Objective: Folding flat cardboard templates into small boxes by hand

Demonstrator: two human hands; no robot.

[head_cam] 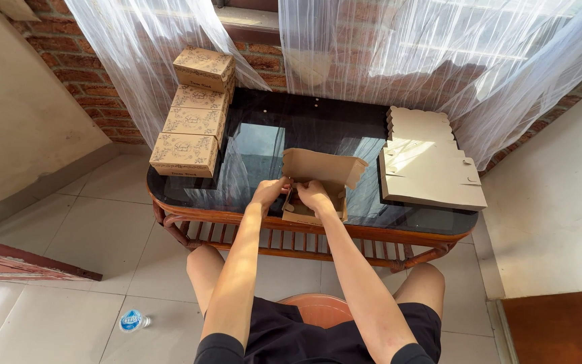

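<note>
Cardboard box [318, 182] sits between finished boxes [193, 128] and flat blanks [429, 168].

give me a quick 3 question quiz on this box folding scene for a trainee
1. True or false: both hands are on the half-folded cardboard box.
2. Where do the finished printed boxes stand? A) in a row on the table's left side B) on the floor C) on the stool
3. What lies on the right side of the glass table?

Key
1. True: the left hand and right hand both hold its near edge.
2. A
3. A stack of flat unfolded box blanks.
</note>
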